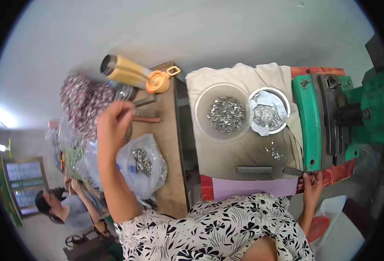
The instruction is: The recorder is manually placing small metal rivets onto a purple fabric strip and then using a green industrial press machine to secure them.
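My left hand (117,118) is raised over the wooden table, its fingers curled in; whatever they may hold is hidden. Beside it lie a reddish-brown bar (147,118) and a dark grey bar (145,101). At the front corner of the green machine (307,126), the fingers of my right hand (312,183) pinch the end of a short dark flat bar (293,172). Small metal pieces (227,114) fill part of a clear round tub (200,124). Next to it, a steel bowl (286,93) holds paper and more shiny pieces (267,116).
A ridged metal block (254,169) and loose bits (273,153) lie on the cloth (213,158). On the wooden table (171,143) are a plastic bag of metal pieces (143,162), a yellow bottle (126,69) and an orange lid (158,81). Another person (72,209) sits at far left.
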`<action>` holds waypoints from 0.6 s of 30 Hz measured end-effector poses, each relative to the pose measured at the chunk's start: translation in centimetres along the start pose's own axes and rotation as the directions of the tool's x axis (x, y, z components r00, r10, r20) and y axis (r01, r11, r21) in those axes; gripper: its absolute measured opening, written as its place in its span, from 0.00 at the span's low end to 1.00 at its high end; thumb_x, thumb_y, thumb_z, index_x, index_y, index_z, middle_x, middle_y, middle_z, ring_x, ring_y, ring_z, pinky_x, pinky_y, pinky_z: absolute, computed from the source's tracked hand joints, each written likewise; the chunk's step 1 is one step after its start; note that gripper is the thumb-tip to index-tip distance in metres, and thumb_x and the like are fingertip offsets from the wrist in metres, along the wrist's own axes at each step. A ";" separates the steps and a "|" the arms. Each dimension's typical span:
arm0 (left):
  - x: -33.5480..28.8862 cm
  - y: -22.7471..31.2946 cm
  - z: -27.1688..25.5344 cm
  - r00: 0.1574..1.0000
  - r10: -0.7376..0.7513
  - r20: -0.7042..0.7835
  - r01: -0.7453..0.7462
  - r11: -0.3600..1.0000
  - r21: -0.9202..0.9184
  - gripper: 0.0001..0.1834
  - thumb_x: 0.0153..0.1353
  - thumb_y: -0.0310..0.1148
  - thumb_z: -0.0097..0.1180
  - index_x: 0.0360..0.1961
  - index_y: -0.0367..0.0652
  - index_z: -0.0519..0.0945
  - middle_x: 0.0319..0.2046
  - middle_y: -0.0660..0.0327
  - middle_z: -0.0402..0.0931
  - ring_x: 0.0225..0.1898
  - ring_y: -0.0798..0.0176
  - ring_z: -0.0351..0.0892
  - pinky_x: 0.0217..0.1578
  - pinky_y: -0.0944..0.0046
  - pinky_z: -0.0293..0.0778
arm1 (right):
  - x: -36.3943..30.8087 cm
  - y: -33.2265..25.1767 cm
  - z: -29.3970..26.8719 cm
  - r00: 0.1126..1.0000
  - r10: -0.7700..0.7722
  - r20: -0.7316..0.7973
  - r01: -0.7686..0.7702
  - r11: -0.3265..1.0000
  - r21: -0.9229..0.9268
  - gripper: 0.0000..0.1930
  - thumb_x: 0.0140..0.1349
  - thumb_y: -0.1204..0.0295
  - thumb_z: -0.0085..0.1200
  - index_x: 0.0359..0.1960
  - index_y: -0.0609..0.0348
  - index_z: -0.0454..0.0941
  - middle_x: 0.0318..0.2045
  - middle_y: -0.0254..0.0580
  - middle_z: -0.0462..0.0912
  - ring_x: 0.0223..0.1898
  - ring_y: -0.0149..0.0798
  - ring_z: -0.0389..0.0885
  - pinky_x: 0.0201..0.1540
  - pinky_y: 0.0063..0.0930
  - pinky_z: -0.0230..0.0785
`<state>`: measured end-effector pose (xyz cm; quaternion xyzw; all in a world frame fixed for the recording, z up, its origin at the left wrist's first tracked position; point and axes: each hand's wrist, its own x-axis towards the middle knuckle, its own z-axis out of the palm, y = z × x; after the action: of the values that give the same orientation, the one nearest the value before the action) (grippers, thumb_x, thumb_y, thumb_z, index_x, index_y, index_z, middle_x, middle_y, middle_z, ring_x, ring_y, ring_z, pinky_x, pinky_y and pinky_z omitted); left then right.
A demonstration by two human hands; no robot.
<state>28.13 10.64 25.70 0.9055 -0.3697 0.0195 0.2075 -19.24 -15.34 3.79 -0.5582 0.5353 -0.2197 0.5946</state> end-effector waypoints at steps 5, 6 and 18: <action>-6.6 10.1 3.1 0.959 0.282 0.000 -0.274 0.931 -0.240 0.05 0.53 0.19 0.62 0.32 0.38 0.82 0.28 0.58 0.82 0.32 0.54 0.83 0.32 0.63 0.77 | -0.9 -0.1 -0.1 0.999 -0.023 -0.039 0.021 0.999 -0.038 0.11 0.66 0.79 0.58 0.44 0.61 0.67 0.22 0.33 0.76 0.19 0.23 0.75 0.20 0.15 0.69; -7.5 11.0 3.6 0.918 0.387 0.089 -0.296 0.817 -0.495 0.05 0.53 0.20 0.64 0.32 0.38 0.82 0.32 0.57 0.83 0.35 0.55 0.84 0.33 0.62 0.78 | -1.0 -1.3 0.8 0.998 -0.014 -0.064 0.013 1.000 -0.026 0.10 0.65 0.80 0.58 0.42 0.61 0.69 0.22 0.33 0.77 0.19 0.23 0.75 0.20 0.15 0.69; -11.0 9.5 17.6 0.925 0.168 0.340 0.111 0.737 -0.667 0.09 0.62 0.23 0.57 0.44 0.37 0.81 0.39 0.52 0.79 0.38 0.44 0.80 0.38 0.53 0.77 | -2.6 -2.3 1.1 0.962 -0.175 -0.208 0.109 0.949 -0.294 0.07 0.69 0.73 0.56 0.41 0.60 0.72 0.19 0.28 0.73 0.19 0.18 0.69 0.18 0.14 0.56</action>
<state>11.64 5.02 11.02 0.7484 -0.3983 -0.2875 0.4456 -18.35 -13.28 6.64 -0.6447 0.5847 -0.2479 0.4255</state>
